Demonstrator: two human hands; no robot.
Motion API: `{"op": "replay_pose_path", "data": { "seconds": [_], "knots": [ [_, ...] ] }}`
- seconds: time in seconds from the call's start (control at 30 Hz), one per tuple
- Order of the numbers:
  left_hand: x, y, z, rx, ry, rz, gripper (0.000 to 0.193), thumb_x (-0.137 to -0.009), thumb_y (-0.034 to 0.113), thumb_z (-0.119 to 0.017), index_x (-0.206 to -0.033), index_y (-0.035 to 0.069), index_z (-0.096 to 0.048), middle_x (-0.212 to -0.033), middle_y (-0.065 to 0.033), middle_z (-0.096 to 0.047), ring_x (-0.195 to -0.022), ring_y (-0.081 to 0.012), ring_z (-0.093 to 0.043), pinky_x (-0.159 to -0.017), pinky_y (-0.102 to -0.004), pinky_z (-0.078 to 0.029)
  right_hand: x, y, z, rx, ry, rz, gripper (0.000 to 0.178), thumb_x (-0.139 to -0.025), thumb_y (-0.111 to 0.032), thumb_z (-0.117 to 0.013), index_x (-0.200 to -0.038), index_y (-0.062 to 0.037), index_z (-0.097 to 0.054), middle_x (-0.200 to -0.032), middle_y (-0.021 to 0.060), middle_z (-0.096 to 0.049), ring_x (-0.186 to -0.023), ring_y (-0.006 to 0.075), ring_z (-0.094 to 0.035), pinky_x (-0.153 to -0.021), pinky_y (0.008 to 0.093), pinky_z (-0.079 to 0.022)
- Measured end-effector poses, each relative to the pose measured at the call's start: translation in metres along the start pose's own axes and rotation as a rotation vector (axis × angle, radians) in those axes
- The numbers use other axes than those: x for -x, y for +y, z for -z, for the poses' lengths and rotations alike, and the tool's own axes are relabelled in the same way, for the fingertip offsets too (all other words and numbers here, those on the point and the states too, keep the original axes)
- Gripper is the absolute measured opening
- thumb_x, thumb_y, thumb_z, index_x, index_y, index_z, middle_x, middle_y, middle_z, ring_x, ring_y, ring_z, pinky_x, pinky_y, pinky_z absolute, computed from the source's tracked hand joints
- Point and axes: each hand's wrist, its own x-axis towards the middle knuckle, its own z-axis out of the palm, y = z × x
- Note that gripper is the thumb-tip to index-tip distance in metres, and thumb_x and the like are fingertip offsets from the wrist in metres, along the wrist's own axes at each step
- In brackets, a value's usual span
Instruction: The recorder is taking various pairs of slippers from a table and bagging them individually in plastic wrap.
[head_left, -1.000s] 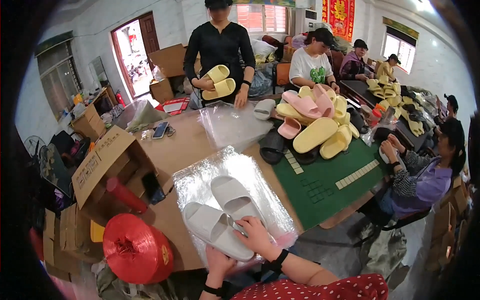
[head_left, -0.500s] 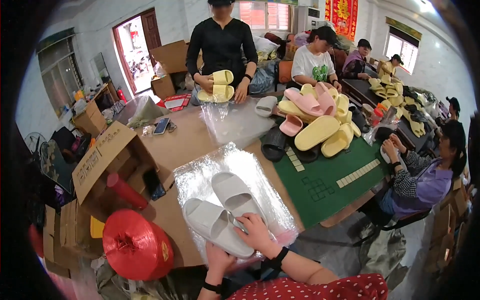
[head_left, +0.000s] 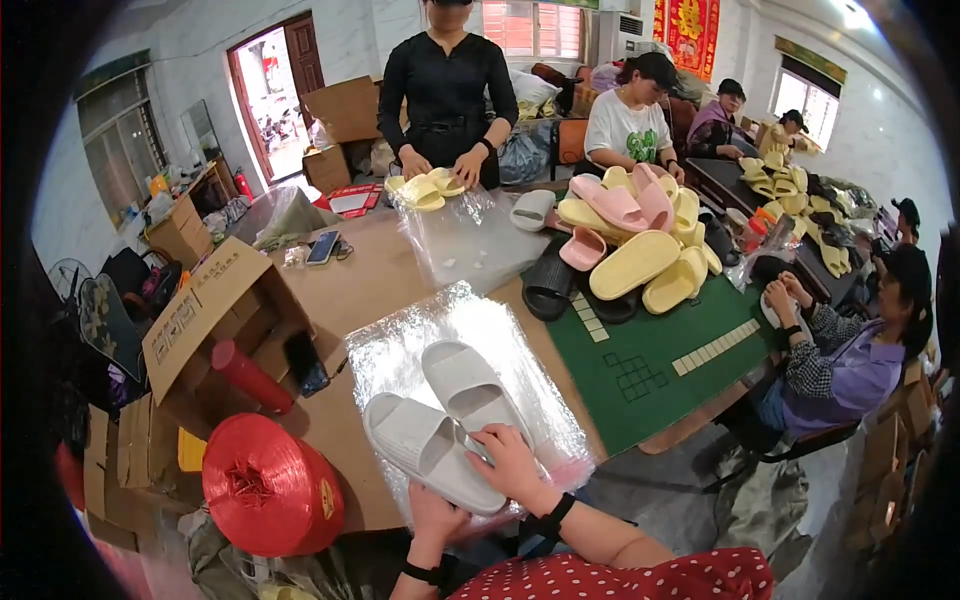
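Observation:
Two pale grey slippers lie side by side on a stack of shiny clear plastic bags [head_left: 565, 410]. The left slipper [head_left: 395, 425] has its heel towards me, and my left hand [head_left: 437, 512] grips that heel from below, the fingertips hidden underneath. Over the footbed of the same slipper is my right hand [head_left: 510, 462], closed on a small silvery metal tool [head_left: 464, 436] whose tip points to the strap; its exact kind does not show. Just beyond rests the right slipper [head_left: 462, 368], touched by neither hand.
On my left stand a red twine roll [head_left: 262, 488] and an open cardboard box [head_left: 215, 320]. A pile of pink and yellow slippers [head_left: 635, 265] is on the green mat [head_left: 640, 395]. Across the table a co-worker [head_left: 445, 90] handles yellow slippers; another sits at the right [head_left: 855, 345].
My hands and the grey slippers hold nearly the same pose. The co-worker across the table has lowered the yellow slippers onto the clear plastic.

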Motion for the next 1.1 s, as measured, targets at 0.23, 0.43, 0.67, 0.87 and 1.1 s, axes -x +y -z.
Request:
{"op": "replay_pose_path", "data": {
  "seconds": [0.23, 0.43, 0.67, 0.87, 1.1],
  "knots": [
    [0.0, 0.002, 0.0, -0.02, -0.013, 0.023, 0.057, -0.067, 0.035, -0.074, -0.115, 0.007, -0.067, -0.12, -0.0199, -0.063, -0.114, -0.0443, -0.052, -0.102, -0.0528, -0.037, 0.0, -0.001, 0.002, 0.014, 0.007, -0.012, 0.036, -0.084, -0.021, -0.074, -0.115, -0.0068, -0.064, -0.108, 0.0116, -0.06, -0.101, 0.0316, -0.058, -0.087, 0.0411, -0.049],
    [-0.002, 0.004, 0.002, 0.035, -0.005, 0.028, 0.055, -0.068, 0.034, -0.074, -0.115, 0.008, -0.068, -0.12, -0.0187, -0.064, -0.114, -0.0437, -0.052, -0.099, -0.0529, -0.039, -0.001, -0.001, 0.002, -0.005, 0.004, -0.004, 0.036, -0.084, -0.02, -0.074, -0.115, -0.0059, -0.064, -0.108, 0.0121, -0.06, -0.101, 0.0325, -0.058, -0.086, 0.0412, -0.05],
    [-0.004, 0.006, 0.002, -0.013, 0.009, 0.009, 0.055, -0.068, 0.034, -0.074, -0.115, 0.008, -0.068, -0.12, -0.017, -0.064, -0.115, -0.043, -0.052, -0.1, -0.0525, -0.039, -0.001, 0.003, 0.001, -0.001, 0.003, 0.01, 0.035, -0.085, -0.02, -0.074, -0.114, -0.0047, -0.064, -0.109, 0.0128, -0.059, -0.101, 0.0329, -0.057, -0.086, 0.0414, -0.049],
    [-0.001, 0.002, 0.001, -0.012, 0.01, 0.004, 0.056, -0.067, 0.035, -0.075, -0.116, 0.008, -0.068, -0.12, -0.0166, -0.065, -0.115, -0.0423, -0.053, -0.102, -0.0521, -0.038, 0.0, 0.001, 0.0, -0.01, -0.003, 0.005, 0.035, -0.084, -0.02, -0.074, -0.114, -0.0046, -0.064, -0.109, 0.0126, -0.059, -0.101, 0.0326, -0.057, -0.086, 0.0414, -0.049],
    [0.002, 0.005, -0.001, -0.023, 0.006, 0.037, 0.056, -0.066, 0.034, -0.074, -0.115, 0.008, -0.069, -0.12, -0.0172, -0.065, -0.115, -0.0416, -0.054, -0.102, -0.0512, -0.038, 0.001, 0.001, 0.002, -0.003, 0.016, -0.012, 0.033, -0.084, -0.02, -0.074, -0.112, -0.0049, -0.064, -0.11, 0.0118, -0.059, -0.102, 0.032, -0.057, -0.087, 0.0404, -0.05]
  ]
}}
